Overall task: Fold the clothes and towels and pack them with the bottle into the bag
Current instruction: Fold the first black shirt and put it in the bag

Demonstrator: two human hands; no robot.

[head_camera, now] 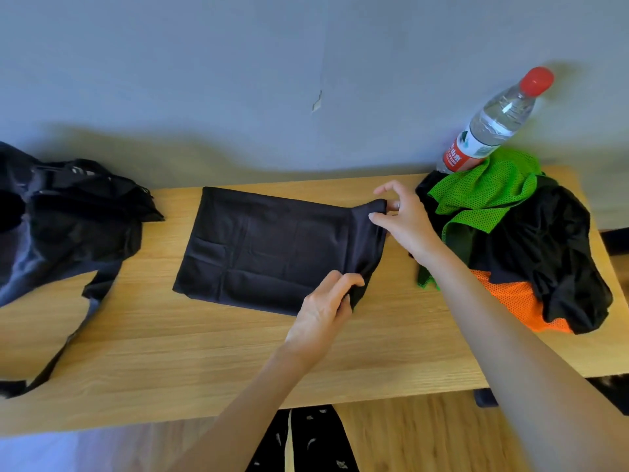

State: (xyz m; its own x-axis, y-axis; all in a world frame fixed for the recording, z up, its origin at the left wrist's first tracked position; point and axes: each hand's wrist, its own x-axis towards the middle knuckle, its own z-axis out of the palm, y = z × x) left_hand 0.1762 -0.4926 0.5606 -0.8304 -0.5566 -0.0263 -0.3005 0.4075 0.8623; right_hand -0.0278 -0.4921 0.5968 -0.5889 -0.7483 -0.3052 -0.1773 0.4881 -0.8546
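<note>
Between your two hands, the right edge of the folded black garment (pixel 272 247) stood lifted off the wooden table (pixel 204 352). Your left hand (pixel 323 311) gripped its near right corner; your right hand (pixel 405 219) pinched the far right corner. The garment's long axis ran left to right, its far edge close to the wall. Bare tabletop lay open nearer you than your left hand. Left of the garment sat the black bag (pixel 71 226), slumped. Beyond your right hand stood the bottle (pixel 493 124), red-capped, beside the heap of green, black and orange cloths (pixel 531 233); its label was unreadable.
</note>
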